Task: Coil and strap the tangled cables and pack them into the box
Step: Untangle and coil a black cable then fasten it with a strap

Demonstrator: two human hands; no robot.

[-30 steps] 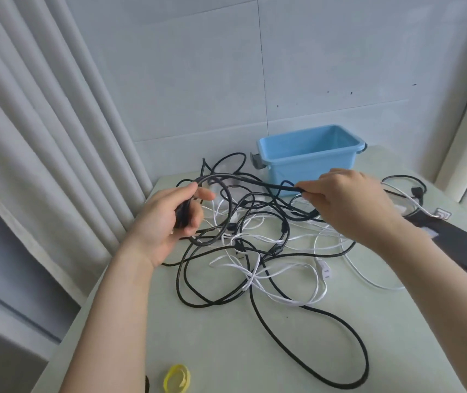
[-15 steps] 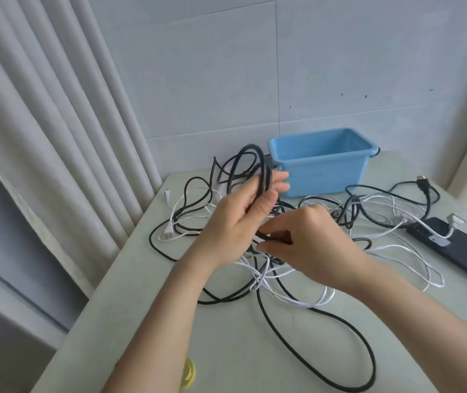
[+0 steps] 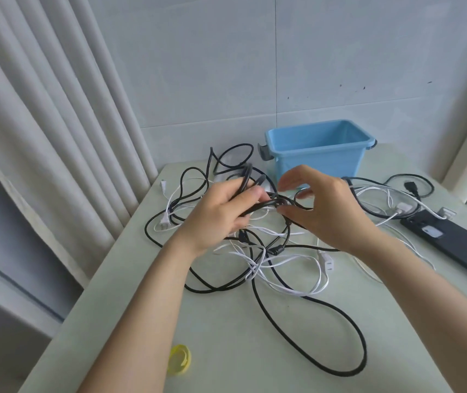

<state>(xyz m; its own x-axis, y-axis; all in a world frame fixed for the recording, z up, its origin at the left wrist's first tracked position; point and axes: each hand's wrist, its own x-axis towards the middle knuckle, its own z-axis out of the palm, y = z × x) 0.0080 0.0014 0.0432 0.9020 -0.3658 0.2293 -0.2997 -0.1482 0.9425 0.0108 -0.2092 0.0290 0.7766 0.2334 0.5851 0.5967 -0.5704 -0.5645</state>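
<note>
The left hand (image 3: 221, 219) grips loops of black cable (image 3: 246, 177), the right hand (image 3: 326, 211) with fingers (image 3: 292, 177) spread loose. Slack tangled among white cables (image 3: 300, 295) could snag, pulling the loops free.

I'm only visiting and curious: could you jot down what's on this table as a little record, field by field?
Left hand: grips loops of black cable
Right hand: at the same cable, grip unclear
Tangle: black and white cables mixed on the table
Blue box: behind the hands, no cable seen inside
Yellow strap: near table edge, untouched
Power strip: far right
</note>
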